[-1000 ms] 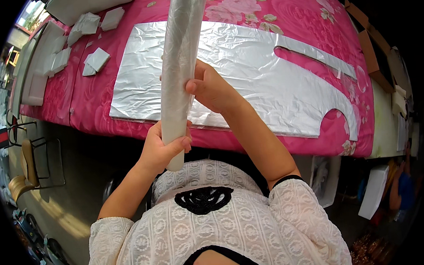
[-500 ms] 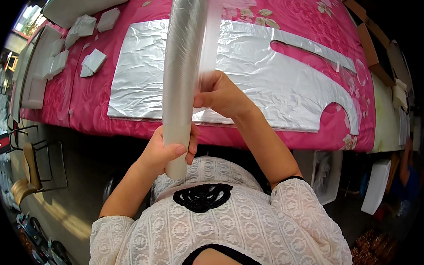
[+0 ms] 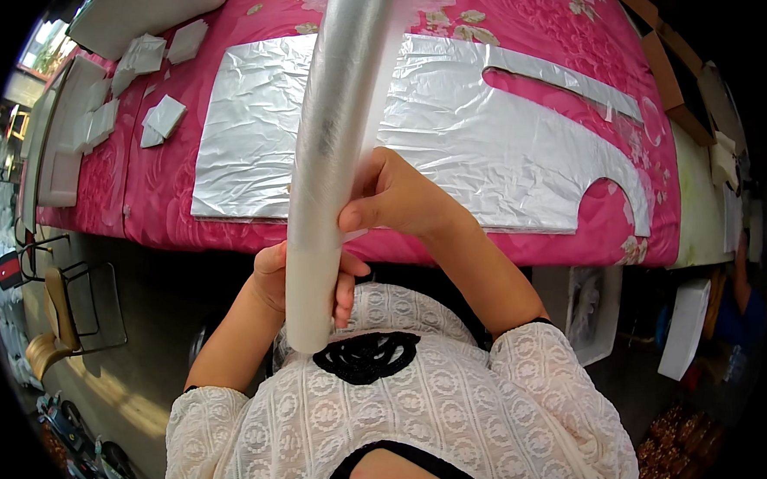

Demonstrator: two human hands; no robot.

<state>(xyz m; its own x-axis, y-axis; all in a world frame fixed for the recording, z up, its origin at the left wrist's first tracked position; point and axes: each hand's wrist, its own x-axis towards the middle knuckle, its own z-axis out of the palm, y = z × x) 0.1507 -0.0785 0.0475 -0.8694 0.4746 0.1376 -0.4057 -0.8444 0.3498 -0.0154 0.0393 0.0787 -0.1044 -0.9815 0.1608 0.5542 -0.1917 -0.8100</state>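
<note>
A long roll of clear plastic film [image 3: 330, 129] slants away from my chest over the table, its bare whitish core end [image 3: 309, 308] nearest me. My left hand [image 3: 270, 282] is closed round that lower end from beneath, fingertips showing on the right side. Against the roll's right edge, my right hand [image 3: 403, 195] is closed with thumb and bent fingers on the film; some of its fingertips are hidden behind the roll. Beneath, a flat stack of silvery-white plastic vest bags [image 3: 248, 129] lies on the table, handles toward the right.
A pink floral cloth [image 3: 566, 247] covers the table. Small folded white packets [image 3: 165, 119] and a white foam box [image 3: 59, 178] are at the left. Cardboard boxes [image 3: 678, 94] stand at the right. A chair [image 3: 54, 322] is on the floor, left.
The roll's near end has come down toward me and slightly left, with my left hand still round it. My right hand has shifted a little down along the roll's right edge.
</note>
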